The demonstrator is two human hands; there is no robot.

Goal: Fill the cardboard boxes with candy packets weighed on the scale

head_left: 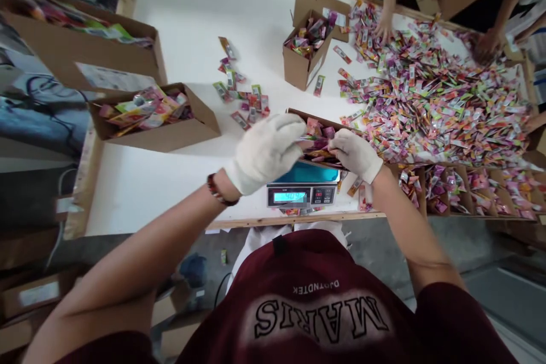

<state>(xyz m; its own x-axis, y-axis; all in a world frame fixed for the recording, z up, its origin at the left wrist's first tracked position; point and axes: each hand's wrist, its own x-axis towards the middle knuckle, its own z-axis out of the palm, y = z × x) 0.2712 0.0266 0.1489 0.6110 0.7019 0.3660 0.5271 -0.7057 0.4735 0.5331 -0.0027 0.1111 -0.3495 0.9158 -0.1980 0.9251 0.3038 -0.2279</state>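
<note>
A narrow cardboard box (294,112) filled with small colourful packets (314,127) stands on a digital scale (301,195), whose display is lit blue-green. Both hands wear white gloves. My left hand (268,151) is over the box's left end, fingers curled together at the packets; what they hold is partly hidden and blurred. From the right, my right hand (355,153) reaches into the same box, its fingertips pinched at a purple packet. A few loose packets (355,186) lie beside the scale on the white table (179,182).
A large heap of packets (430,96) covers the table's right side, where other people's hands (385,25) reach in. Filled boxes (447,190) line the front right edge. More full boxes stand at back centre (297,68) and left (170,128). Scattered packets (251,102) lie mid-table.
</note>
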